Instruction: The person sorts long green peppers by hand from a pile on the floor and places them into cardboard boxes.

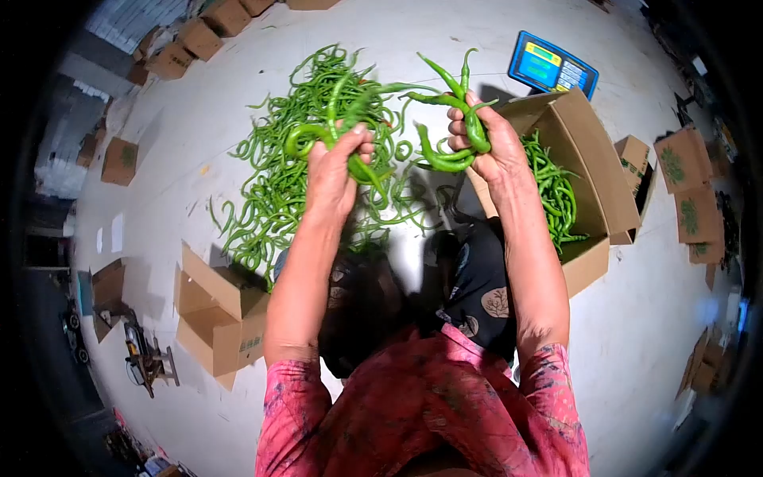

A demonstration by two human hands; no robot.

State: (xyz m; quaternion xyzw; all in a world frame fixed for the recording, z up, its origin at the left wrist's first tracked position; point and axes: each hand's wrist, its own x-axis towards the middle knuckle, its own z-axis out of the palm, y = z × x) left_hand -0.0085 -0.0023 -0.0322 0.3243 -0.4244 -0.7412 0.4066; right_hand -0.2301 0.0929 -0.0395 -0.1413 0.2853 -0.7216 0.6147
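Note:
My left hand is closed around a few long green chili peppers, some curled, with their ends sticking out above and below the fist. To its right, my right hand grips another small bunch of green peppers, which fan out upward and to the left. Both hands are raised over the floor, apart from each other. Behind and below the left hand spreads a large heap of green peppers. Beside my right forearm stands an open cardboard box with many green peppers inside.
A blue scale display stands behind the box. An open cardboard box sits at the lower left. More cartons line the right side, and others stand at the far left. My knees are close below my hands.

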